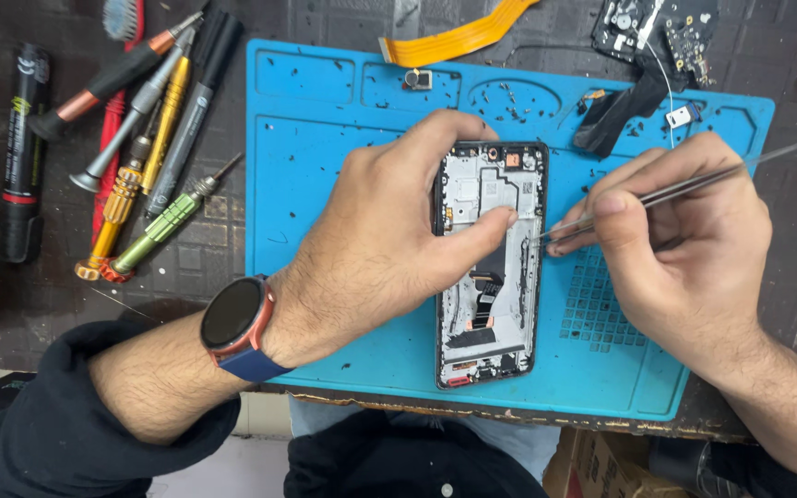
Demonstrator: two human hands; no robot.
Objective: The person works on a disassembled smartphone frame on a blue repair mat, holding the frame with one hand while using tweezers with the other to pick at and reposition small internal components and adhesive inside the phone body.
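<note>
An opened phone frame (pixel 493 314) lies lengthwise on a blue repair mat (pixel 325 166), its inner metal plate and black flex cables exposed. My left hand (pixel 389 231) grips the frame from its left side, the thumb pressing on the middle of the plate and the index finger curled over the top edge. My right hand (pixel 684 249) holds metal tweezers (pixel 657 194), whose tips point left at the phone's right edge near the thumb. A smartwatch (pixel 235 318) is on my left wrist.
Several screwdrivers (pixel 140 138) and a black tube (pixel 25 148) lie left of the mat. An orange flex cable (pixel 458 37) and a small camera module (pixel 417 79) sit at the mat's top, circuit boards (pixel 657 32) and a black part (pixel 615 115) at top right.
</note>
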